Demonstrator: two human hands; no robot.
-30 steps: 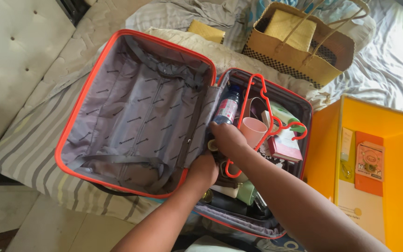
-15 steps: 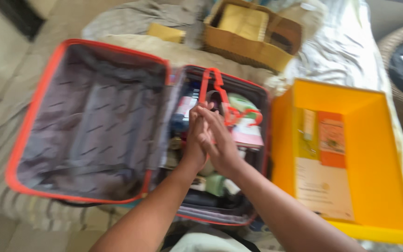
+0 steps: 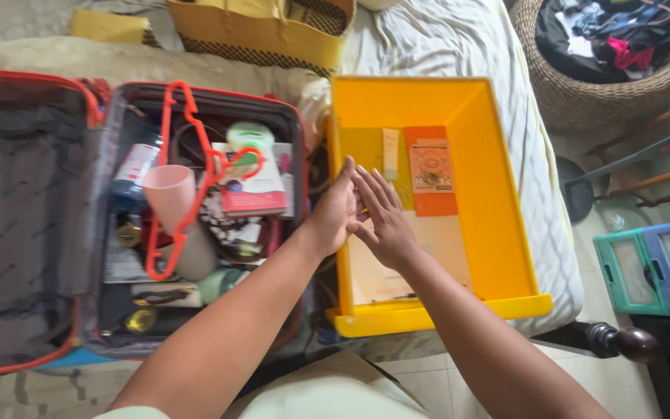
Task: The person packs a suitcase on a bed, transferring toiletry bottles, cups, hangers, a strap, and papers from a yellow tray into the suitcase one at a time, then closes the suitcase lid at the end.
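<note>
My left hand [image 3: 335, 208] and my right hand [image 3: 381, 217] are held together, fingers extended and touching, over the left wall of a yellow plastic bin [image 3: 505, 194]. Neither hand holds anything. Inside the bin lie a small cream tube [image 3: 391, 153], an orange packet [image 3: 430, 167] and a pale sheet. To the left, an open red-trimmed suitcase [image 3: 288, 116] holds a pink cup [image 3: 168, 198], red hangers [image 3: 176, 132], a bottle [image 3: 133, 171], a green-capped item [image 3: 248, 138] and several small toiletries.
The suitcase lid [image 3: 17, 217] lies open at far left on a striped bed [image 3: 459, 39]. A yellow paper bag [image 3: 273, 35] sits at the top. A wicker basket of clothes [image 3: 606, 85] and teal and blue containers [image 3: 653, 264] stand on the floor at right.
The view has swung right, away from the suitcase lid. Both hands have moved from inside the suitcase to the yellow bin's left wall, still pressed together and holding nothing.
</note>
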